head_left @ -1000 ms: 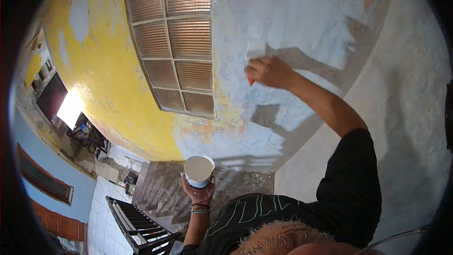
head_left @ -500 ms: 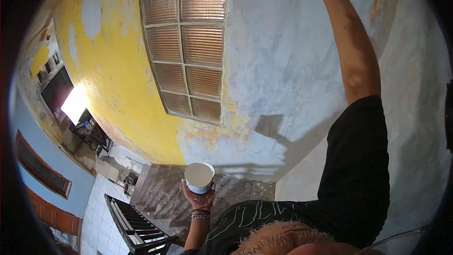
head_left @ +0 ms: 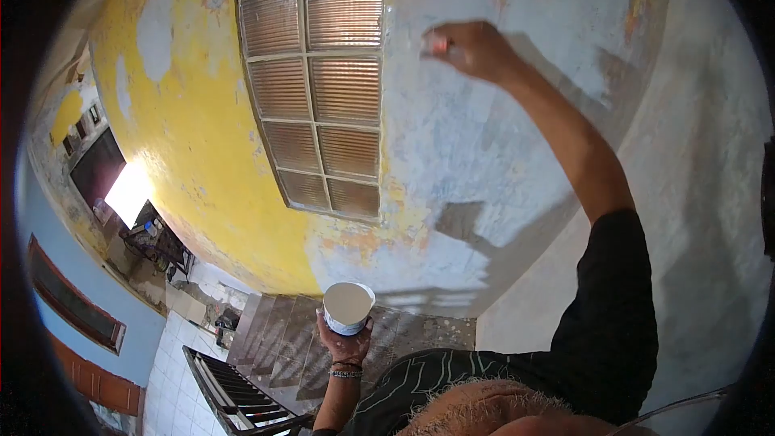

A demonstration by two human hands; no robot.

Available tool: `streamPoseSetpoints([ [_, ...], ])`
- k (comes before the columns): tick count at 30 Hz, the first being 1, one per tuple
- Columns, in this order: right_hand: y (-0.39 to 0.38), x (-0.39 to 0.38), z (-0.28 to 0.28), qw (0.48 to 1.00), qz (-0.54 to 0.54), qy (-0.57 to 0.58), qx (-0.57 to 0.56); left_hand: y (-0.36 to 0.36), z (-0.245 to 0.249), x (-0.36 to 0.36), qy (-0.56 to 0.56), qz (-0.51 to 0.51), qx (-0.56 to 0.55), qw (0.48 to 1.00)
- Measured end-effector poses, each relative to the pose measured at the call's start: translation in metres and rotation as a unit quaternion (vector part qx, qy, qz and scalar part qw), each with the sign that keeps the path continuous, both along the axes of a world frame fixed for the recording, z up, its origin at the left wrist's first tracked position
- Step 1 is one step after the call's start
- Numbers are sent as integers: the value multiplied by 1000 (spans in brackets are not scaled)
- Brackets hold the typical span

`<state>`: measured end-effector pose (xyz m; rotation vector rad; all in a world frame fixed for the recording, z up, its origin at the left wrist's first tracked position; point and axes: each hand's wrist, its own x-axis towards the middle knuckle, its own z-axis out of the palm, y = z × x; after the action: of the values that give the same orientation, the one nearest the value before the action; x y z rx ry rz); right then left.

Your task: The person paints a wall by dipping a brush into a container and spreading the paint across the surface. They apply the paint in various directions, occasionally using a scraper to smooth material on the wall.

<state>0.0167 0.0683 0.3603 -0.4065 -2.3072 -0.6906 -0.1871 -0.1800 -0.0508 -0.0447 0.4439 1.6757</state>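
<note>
My left hand (head_left: 345,343) holds a round tub (head_left: 349,303) from below, with its open top facing up and a pale, smooth filling inside. My right hand (head_left: 472,48) is raised in front of the patchy wall (head_left: 452,145), to the right of the window. Its fingers are closed around a small item with a reddish-orange part (head_left: 438,44); the rest of that item is blurred. The windowpane grid (head_left: 313,89) sits in the yellow-painted part of the wall.
Below the tub are dark steps (head_left: 282,339). A black metal railing (head_left: 234,391) stands at the lower left. Beyond it lie white floor tiles (head_left: 165,371), a cluttered stand (head_left: 157,242) and a blue wall (head_left: 81,266). A pale wall (head_left: 694,194) rises on the right.
My right hand has come down into view from beyond the top edge, with the arm now bent toward the window. My left hand and the tub have shifted slightly right and down in view.
</note>
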Motion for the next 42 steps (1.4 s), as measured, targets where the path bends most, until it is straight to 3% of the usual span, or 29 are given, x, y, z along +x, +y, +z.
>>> streamPoseSetpoints([
  [1, 10, -4, 18, 998, 17, 48, 45, 2, -3, -2, -7, 0, 1, 1000],
  [3, 21, -8, 73, 989, -140, 37, 17, 3, -5, -2, -16, 5, 4, 1000],
  [4, 32, -9, 97, 989, -124, 65, 52, 2, -4, -2, -18, 11, 9, 1000],
  [5, 5, -29, 119, 970, -203, 131, 11, 0, -2, -2, -19, 17, 13, 1000],
  [6, 17, -29, 137, 971, -163, 133, 110, -2, 0, -2, -20, 19, 13, 1000],
  [8, -11, -36, 152, 973, -26, 173, 153, -6, 4, -2, -13, 46, -10, 999],
  [9, -5, -38, 153, 973, -25, 172, 151, -6, 2, -3, -15, 47, -13, 999],
  [11, 11, -41, 156, 916, 94, 199, 336, -5, -2, -5, 17, 49, -26, 998],
  [12, 26, -37, 145, 915, 94, 200, 336, -5, 1, -5, 17, 50, -26, 998],
  [14, 70, -23, 102, 974, -77, 36, 208, -7, 12, -5, -1, 67, -31, 997],
  [16, 43, -34, 27, 981, 17, 38, 189, -6, 11, -9, 1, 57, -24, 998],
  [18, 27, -30, -30, 986, -5, -97, 137, -8, 7, -12, 1, 48, -21, 999],
  [20, 11, -29, -70, 988, 10, -138, 70, -7, 5, -17, -10, 26, -16, 999],
  [22, -14, -36, -69, 989, -16, -143, -33, -7, 13, -18, -3, 39, -24, 999],
  [24, 3, -41, -49, 995, 34, -92, -31, -11, 13, -21, 6, 45, -38, 998],
  [27, 36, -53, 39, 997, -59, 10, 55, -12, 6, -23, -2, 35, -20, 999],
  [28, 48, -56, 71, 994, -32, 51, 90, -12, 7, -22, -8, 43, -22, 999],
  [29, 41, -61, 104, 990, -104, 27, 86, -13, 8, -22, -13, 51, -25, 998],
  [30, 6, -78, 118, 970, -221, 75, 60, -13, 8, -22, -14, 53, -25, 998],
  [32, 9, -79, 132, 962, 19, 150, 226, -18, 6, -21, -6, 66, -19, 998],
  [36, 18, -76, 125, 946, 69, 129, 288, -21, -6, -26, -27, 47, -9, 998],
  [38, 57, -60, 93, 979, -94, -8, 178, -21, 0, -26, 28, 70, -40, 996],
  [40, 46, -49, 33, 977, -87, -52, 190, -21, 5, -28, 30, 75, -47, 996],
  [42, 31, -41, -22, 982, -82, -107, 130, -24, 4, -29, 34, 75, -54, 995],
])
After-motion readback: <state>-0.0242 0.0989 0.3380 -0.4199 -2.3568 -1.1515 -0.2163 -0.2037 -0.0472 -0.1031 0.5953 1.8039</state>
